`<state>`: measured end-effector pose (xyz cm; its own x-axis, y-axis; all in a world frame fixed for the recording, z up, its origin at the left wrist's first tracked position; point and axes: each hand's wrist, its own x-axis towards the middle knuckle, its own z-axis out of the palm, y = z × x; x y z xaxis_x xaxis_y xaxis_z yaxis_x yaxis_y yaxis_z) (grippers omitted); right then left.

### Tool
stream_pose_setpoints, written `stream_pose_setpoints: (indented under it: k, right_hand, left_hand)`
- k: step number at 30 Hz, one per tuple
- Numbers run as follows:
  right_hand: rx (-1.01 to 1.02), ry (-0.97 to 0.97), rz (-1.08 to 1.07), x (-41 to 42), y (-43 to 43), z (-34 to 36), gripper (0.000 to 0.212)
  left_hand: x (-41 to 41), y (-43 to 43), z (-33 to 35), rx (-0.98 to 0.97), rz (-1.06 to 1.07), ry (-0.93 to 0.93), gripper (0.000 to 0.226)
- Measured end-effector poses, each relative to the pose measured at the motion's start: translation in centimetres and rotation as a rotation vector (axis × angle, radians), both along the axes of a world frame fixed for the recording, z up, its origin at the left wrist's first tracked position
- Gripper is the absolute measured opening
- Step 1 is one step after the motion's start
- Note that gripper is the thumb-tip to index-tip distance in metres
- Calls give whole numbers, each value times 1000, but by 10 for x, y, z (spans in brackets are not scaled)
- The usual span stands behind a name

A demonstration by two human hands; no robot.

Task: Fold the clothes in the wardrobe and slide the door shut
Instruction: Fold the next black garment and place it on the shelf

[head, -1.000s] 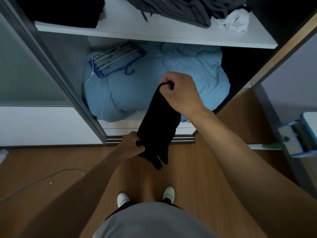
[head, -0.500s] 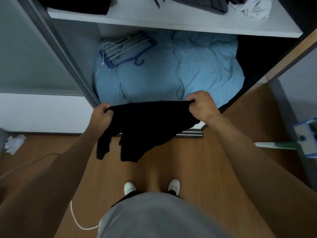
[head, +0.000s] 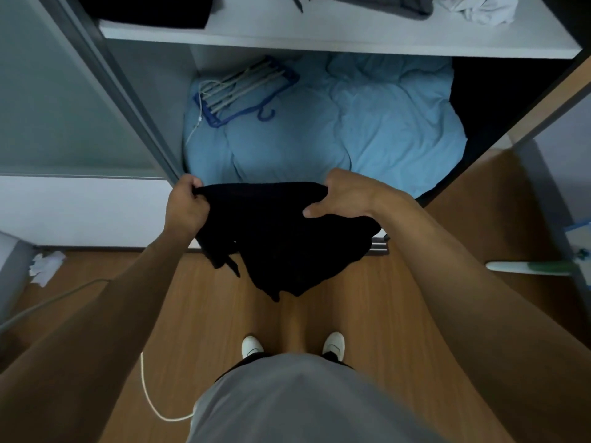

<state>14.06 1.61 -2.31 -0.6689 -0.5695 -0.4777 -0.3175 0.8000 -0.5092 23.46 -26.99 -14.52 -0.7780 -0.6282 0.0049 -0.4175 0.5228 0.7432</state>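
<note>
A black garment (head: 278, 238) hangs spread between my hands in front of the open wardrobe, above the wooden floor. My left hand (head: 185, 207) grips its upper left corner. My right hand (head: 343, 195) grips its upper right edge, thumb lying across the cloth. The lower part droops to a point. The sliding door (head: 57, 100) stands open at the left. On the white shelf (head: 335, 43) above lie a dark folded pile (head: 147, 9), a grey garment (head: 377, 4) and a white crumpled garment (head: 479, 9).
A light blue duvet (head: 335, 129) fills the wardrobe's bottom, with a blue hanger rack (head: 243, 91) on it. Crumpled paper (head: 44, 265) and a white cable (head: 150, 398) lie on the floor at left. A mop (head: 531, 268) lies at the right. My white shoes (head: 292, 345) stand below.
My hands have gone from one above the other to side by side, and the bunched garment is now spread wide between them. My right thumb has come forward over the cloth.
</note>
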Motion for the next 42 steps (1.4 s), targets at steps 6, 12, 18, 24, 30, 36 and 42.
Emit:
stream_pose_setpoints:
  k: [6, 12, 18, 24, 30, 36, 42]
  right_hand:
    - [-41, -115, 19, 0, 7, 5, 4]
    - [-74, -269, -100, 11, 0, -1, 19]
    - [-222, -396, -247, 12, -6, 5, 22]
    - [-295, -438, -256, 9, -16, 15, 24]
    - [-314, -502, -224, 5, -13, 13, 16]
    - [-353, -418, -243, -2, -4, 9, 16]
    - [-440, -337, -329, -22, 13, 9, 21]
  left_hand:
    - [-2, 18, 5, 122, -120, 17, 30]
    - [-17, 43, 11, 305, -160, -3, 30]
    - [-25, 62, -1, 309, -192, -74, 25]
    - [-20, 91, -7, 491, -348, -227, 25]
    - [18, 115, 3, 1032, -424, -150, 18]
    - [31, 132, 17, 1111, -592, -216, 19]
    - [31, 136, 18, 1080, -571, -303, 48]
